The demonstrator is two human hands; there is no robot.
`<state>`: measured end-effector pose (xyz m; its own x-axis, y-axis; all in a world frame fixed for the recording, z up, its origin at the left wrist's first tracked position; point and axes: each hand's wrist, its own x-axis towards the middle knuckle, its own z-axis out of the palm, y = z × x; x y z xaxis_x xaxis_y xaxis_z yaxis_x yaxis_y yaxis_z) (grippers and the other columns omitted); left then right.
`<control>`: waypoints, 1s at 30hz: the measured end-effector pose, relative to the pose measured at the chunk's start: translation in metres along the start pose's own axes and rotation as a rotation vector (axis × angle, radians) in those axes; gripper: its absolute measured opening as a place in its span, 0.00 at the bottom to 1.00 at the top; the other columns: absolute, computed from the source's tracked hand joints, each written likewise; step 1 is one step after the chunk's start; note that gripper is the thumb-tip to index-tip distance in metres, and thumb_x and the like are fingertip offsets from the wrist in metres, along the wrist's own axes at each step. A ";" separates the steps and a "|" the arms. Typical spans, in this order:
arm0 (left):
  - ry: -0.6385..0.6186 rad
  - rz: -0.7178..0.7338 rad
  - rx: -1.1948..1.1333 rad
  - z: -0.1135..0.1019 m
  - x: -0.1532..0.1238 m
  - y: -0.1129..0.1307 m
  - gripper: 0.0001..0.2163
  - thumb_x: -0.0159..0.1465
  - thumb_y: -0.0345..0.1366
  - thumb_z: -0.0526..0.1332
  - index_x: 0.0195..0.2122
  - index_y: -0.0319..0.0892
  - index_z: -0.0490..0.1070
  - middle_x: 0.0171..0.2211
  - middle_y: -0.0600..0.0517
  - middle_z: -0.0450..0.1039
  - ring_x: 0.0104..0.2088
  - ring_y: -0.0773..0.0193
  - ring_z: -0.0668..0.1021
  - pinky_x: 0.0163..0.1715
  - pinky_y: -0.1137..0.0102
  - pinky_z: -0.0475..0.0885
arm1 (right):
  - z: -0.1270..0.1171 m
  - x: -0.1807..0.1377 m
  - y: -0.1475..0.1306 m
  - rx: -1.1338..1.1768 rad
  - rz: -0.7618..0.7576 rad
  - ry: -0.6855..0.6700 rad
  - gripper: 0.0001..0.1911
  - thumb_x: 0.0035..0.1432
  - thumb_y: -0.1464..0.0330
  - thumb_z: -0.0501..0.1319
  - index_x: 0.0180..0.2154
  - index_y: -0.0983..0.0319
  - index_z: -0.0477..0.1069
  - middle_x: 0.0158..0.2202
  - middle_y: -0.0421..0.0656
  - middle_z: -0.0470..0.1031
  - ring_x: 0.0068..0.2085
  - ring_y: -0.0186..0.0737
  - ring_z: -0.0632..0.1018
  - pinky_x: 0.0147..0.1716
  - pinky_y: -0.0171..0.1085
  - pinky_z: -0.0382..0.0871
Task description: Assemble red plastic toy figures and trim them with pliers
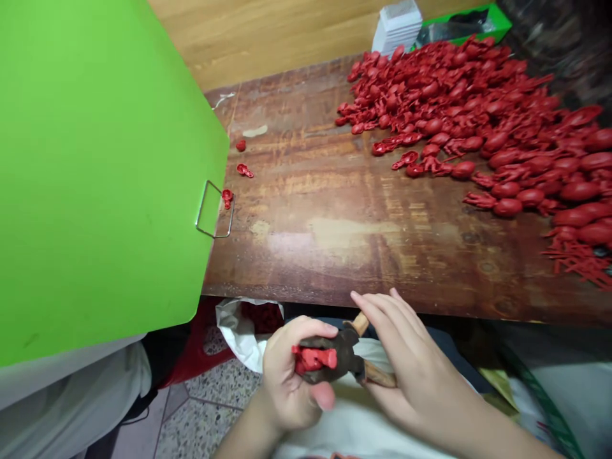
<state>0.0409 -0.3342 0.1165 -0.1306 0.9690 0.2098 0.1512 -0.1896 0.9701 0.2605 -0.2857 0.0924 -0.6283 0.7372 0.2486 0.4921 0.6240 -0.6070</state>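
Observation:
Below the table's front edge, my left hand (287,376) is closed around the dark head of a plier-like tool (344,354) with two wooden handles. A small red plastic piece (315,358) sits in the hollow of that head, between my fingers and thumb. My right hand (411,357) holds the two handles, which stand apart from each other. Its fingers lie long over the upper handle, and the lower one rests against the palm. The right thumb is hidden.
A big heap of red plastic pieces (454,102) covers the table's (335,191) right side. A few lie beside the green panel (105,159) with a wire handle (215,236). A white bag (232,325) with red pieces hangs open below. White cards (399,25) and a green tray (500,22) stand behind.

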 end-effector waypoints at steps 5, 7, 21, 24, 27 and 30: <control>-0.012 0.104 0.048 0.009 0.012 0.009 0.26 0.69 0.63 0.62 0.50 0.46 0.80 0.31 0.51 0.78 0.27 0.66 0.77 0.28 0.72 0.70 | 0.015 0.001 0.000 -0.033 -0.039 0.176 0.25 0.65 0.69 0.58 0.63 0.66 0.67 0.52 0.58 0.76 0.53 0.60 0.78 0.55 0.61 0.77; -0.014 0.072 0.063 0.011 0.012 0.010 0.25 0.71 0.62 0.60 0.49 0.45 0.80 0.31 0.51 0.78 0.29 0.65 0.78 0.30 0.73 0.71 | 0.012 -0.003 0.004 -0.056 -0.023 0.192 0.20 0.66 0.70 0.58 0.59 0.65 0.69 0.48 0.57 0.77 0.48 0.58 0.79 0.49 0.56 0.78; -0.045 -0.614 0.074 -0.029 -0.004 0.009 0.39 0.68 0.69 0.58 0.62 0.37 0.76 0.27 0.53 0.71 0.23 0.68 0.68 0.23 0.73 0.63 | 0.013 -0.016 -0.006 0.822 0.483 -0.682 0.24 0.66 0.46 0.67 0.52 0.56 0.76 0.38 0.42 0.77 0.38 0.42 0.76 0.41 0.38 0.77; 0.158 -0.764 0.243 -0.068 -0.022 -0.007 0.38 0.68 0.72 0.53 0.56 0.41 0.78 0.27 0.54 0.70 0.24 0.67 0.69 0.24 0.73 0.64 | 0.016 -0.025 0.006 0.852 0.406 -0.679 0.25 0.71 0.46 0.59 0.55 0.56 0.78 0.46 0.48 0.81 0.47 0.49 0.80 0.50 0.44 0.79; 0.179 -0.905 0.404 -0.103 -0.045 -0.046 0.29 0.70 0.65 0.57 0.36 0.40 0.78 0.26 0.53 0.71 0.23 0.67 0.70 0.24 0.72 0.64 | 0.021 -0.048 0.018 1.002 0.568 -0.567 0.35 0.69 0.38 0.52 0.62 0.52 0.77 0.63 0.53 0.78 0.63 0.61 0.78 0.60 0.53 0.76; 0.173 -1.079 0.569 -0.119 -0.067 -0.100 0.17 0.74 0.50 0.63 0.40 0.39 0.77 0.35 0.50 0.78 0.34 0.61 0.80 0.34 0.67 0.76 | 0.033 -0.068 0.020 1.140 0.763 -0.372 0.45 0.57 0.31 0.60 0.65 0.50 0.74 0.67 0.52 0.75 0.64 0.64 0.79 0.61 0.53 0.77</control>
<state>-0.0821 -0.3988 0.0204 -0.5747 0.5450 -0.6105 0.2851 0.8326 0.4749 0.2928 -0.3316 0.0383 -0.6412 0.5711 -0.5125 0.1416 -0.5683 -0.8105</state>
